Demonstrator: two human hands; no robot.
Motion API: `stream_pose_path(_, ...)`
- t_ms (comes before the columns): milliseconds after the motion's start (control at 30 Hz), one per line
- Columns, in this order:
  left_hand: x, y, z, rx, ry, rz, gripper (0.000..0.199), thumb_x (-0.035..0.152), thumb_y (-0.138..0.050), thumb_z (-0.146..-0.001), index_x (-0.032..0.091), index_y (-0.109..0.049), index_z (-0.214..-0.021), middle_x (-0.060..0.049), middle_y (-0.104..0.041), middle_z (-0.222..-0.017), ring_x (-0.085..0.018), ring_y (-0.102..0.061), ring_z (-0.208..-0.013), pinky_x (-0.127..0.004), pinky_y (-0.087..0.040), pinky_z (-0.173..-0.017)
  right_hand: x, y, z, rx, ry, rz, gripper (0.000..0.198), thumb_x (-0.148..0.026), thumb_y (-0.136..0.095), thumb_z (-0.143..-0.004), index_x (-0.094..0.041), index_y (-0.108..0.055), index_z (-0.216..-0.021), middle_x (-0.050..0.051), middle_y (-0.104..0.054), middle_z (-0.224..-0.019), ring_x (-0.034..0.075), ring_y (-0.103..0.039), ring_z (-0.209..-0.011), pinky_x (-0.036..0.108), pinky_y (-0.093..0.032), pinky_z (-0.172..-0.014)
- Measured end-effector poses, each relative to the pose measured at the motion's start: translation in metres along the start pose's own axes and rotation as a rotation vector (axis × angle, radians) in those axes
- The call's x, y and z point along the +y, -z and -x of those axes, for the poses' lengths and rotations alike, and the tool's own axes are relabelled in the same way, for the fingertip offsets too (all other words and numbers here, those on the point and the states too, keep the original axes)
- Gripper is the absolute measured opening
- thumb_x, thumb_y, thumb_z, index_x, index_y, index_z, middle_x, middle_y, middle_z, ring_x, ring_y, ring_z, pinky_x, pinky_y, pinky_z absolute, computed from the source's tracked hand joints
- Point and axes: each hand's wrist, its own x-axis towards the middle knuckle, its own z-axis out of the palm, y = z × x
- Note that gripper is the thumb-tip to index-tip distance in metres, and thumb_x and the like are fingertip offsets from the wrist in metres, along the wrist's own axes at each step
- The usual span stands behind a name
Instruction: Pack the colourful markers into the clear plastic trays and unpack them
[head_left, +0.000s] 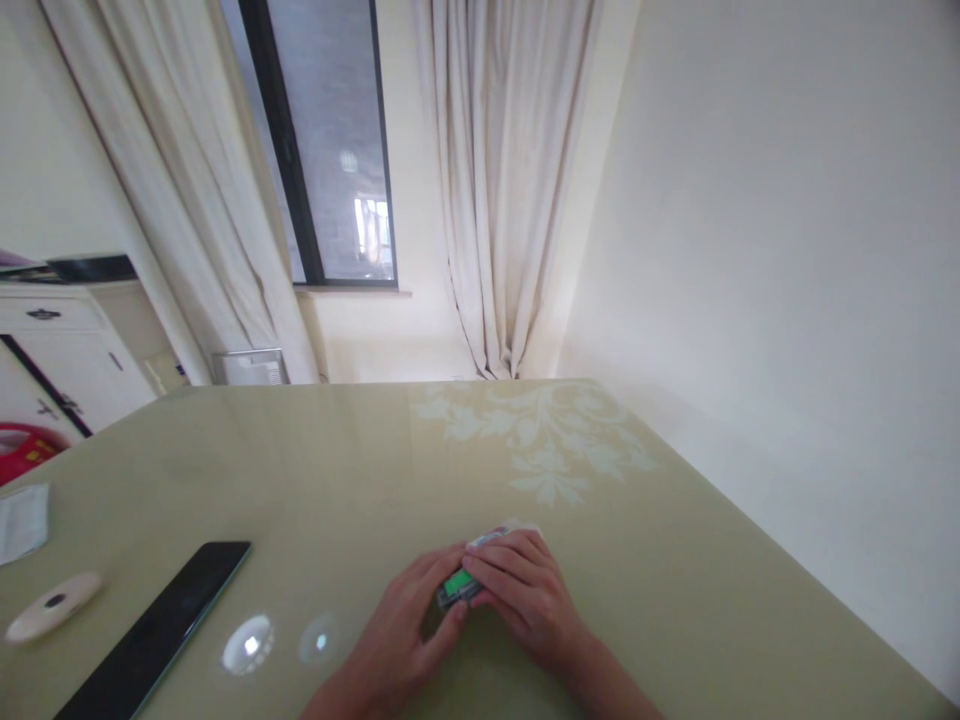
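A small pack with a bright green patch, a dark end and a pale, shiny top point(459, 584) is between my hands, low over the near part of the table. My left hand point(409, 615) grips its left end, thumb at the near side and fingers at the far side. Over its right part lie the bent fingers of my right hand point(525, 595), which cover much of it. What kind of pack it is cannot be made out.
The greenish glossy table point(315, 480) bears a dark flat tablet-like slab point(161, 625), a pale oval object with a dark button point(56, 605) and a white folded cloth or tissue point(22, 522) at left. A wall point(787, 300) runs along the right edge.
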Motion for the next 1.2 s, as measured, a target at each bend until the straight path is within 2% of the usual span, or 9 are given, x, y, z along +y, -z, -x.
stream_pose_path(233, -0.003, 0.005, 0.001, -0.016, 0.085, 0.080, 0.046, 0.044, -0.054, -0.100, 0.030, -0.057, -0.143, -0.006, -0.063, -0.144, -0.025, -0.060, -0.131, -0.039, -0.046, -0.114, 0.005, -0.010, -0.009, 0.081, -0.029, -0.022, 0.025, -0.034, -0.059, -0.103, -0.026, -0.066, -0.126, 0.003, -0.079, -0.103, 0.019, -0.069, -0.090, 0.034, -0.051, -0.082)
stream_pose_path(433, -0.013, 0.008, 0.002, 0.108, 0.263, 0.167, 0.045, 0.052, -0.051, -0.099, 0.028, -0.066, -0.134, -0.007, -0.069, -0.136, -0.028, -0.062, -0.126, -0.044, -0.048, -0.110, 0.020, 0.001, 0.006, 0.060, -0.148, 0.036, 0.048, -0.037, -0.062, -0.101, -0.023, -0.054, -0.146, 0.011, -0.070, -0.130, 0.025, -0.064, -0.119, 0.041, -0.051, -0.101)
stream_pose_path(533, -0.016, 0.010, 0.001, 0.133, 0.329, 0.190, 0.048, 0.057, -0.049, -0.098, 0.028, -0.068, -0.132, -0.007, -0.069, -0.134, -0.030, -0.062, -0.125, -0.047, -0.048, -0.109, 0.032, 0.012, 0.012, 0.041, -0.188, 0.034, 0.041, -0.029, -0.060, -0.102, -0.029, -0.058, -0.143, 0.007, -0.071, -0.130, 0.023, -0.065, -0.118, 0.040, -0.053, -0.101)
stream_pose_path(833, -0.012, 0.012, -0.001, 0.149, 0.296, 0.239, 0.050, 0.059, -0.051, -0.096, 0.025, -0.071, -0.126, -0.009, -0.071, -0.129, -0.030, -0.063, -0.121, -0.046, -0.048, -0.109, 0.037, 0.013, 0.008, 0.116, -0.209, -0.159, 0.029, -0.025, -0.061, -0.101, -0.030, -0.071, -0.128, 0.005, -0.078, -0.111, 0.020, -0.070, -0.100, 0.036, -0.058, -0.088)
stream_pose_path(967, -0.008, 0.010, -0.002, 0.139, 0.293, 0.268, 0.047, 0.057, -0.053, -0.096, 0.025, -0.071, -0.126, -0.008, -0.072, -0.127, -0.031, -0.064, -0.120, -0.045, -0.049, -0.107, 0.035, 0.006, 0.009, 0.186, -0.301, -0.182, 0.022, -0.024, -0.058, -0.102, -0.029, -0.076, -0.114, 0.005, -0.078, -0.100, 0.020, -0.070, -0.094, 0.036, -0.058, -0.085)
stream_pose_path(1100, -0.001, 0.008, -0.007, 0.158, 0.323, 0.346, 0.048, 0.058, -0.055, -0.095, 0.024, -0.070, -0.124, -0.008, -0.073, -0.125, -0.030, -0.065, -0.116, -0.042, -0.051, -0.103, 0.030, -0.005, 0.012, 0.243, -0.472, -0.114, 0.028, -0.031, -0.056, -0.102, -0.028, -0.069, -0.126, 0.009, -0.073, -0.118, 0.024, -0.066, -0.111, 0.041, -0.056, -0.096)
stream_pose_path(1200, 0.002, 0.007, -0.011, 0.163, 0.351, 0.447, 0.049, 0.060, -0.059, -0.092, 0.022, -0.072, -0.119, -0.007, -0.075, -0.121, -0.029, -0.067, -0.114, -0.041, -0.051, -0.103, 0.032, -0.011, 0.015, 0.260, -0.670, -0.151, 0.038, -0.042, -0.055, -0.101, -0.025, -0.062, -0.135, 0.013, -0.068, -0.127, 0.023, -0.067, -0.105, 0.036, -0.061, -0.083)
